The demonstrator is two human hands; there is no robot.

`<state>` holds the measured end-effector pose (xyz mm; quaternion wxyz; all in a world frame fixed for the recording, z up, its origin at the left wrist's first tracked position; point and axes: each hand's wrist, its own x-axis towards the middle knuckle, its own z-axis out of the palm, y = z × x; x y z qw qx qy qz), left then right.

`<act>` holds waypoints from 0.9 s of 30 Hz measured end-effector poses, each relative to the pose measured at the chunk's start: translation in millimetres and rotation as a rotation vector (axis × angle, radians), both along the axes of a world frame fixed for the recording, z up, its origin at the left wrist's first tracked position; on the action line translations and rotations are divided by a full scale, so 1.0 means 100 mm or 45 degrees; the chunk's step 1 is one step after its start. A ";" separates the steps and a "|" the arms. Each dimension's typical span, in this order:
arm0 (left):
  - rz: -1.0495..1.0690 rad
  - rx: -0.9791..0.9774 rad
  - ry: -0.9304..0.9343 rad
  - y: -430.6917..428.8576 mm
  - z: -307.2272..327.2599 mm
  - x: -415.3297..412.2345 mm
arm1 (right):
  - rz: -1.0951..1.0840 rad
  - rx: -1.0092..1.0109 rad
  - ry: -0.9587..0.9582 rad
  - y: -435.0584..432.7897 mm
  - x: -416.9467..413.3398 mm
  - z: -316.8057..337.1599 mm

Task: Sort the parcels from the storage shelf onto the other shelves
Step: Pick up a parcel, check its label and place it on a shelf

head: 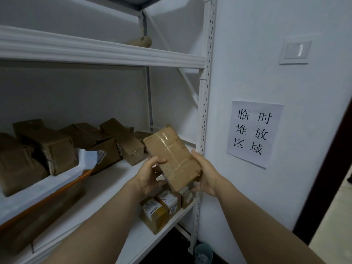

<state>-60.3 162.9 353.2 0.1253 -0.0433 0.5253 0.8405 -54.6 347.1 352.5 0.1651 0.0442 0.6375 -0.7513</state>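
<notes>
Centre frame: left hand (pixel 150 176) and right hand (pixel 206 174) clasp a taped parcel (pixel 171 157); its glossy tape, possibly slick, could let it slip onto lower boxes (pixel 163 208).

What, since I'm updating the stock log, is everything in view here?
held parcel: one, brown, before middle shelf
shelf parcels: at least five, brown, middle shelf
white package: one, white, under left shelf parcels
labelled boxes: about three, brown, lower shelf
roll: one, tan, upper shelf
rack: one, white, left
sign: one, white, right of rack
switch: one, white, above sign
bin: one, blue-grey, below rack
left grip: one, bare hand, holds held parcel
right grip: one, bare hand, holds held parcel
</notes>
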 end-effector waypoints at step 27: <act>0.130 -0.397 -0.027 0.15 0.20 -0.16 | -0.254 0.090 0.080 0.08 -0.30 -0.02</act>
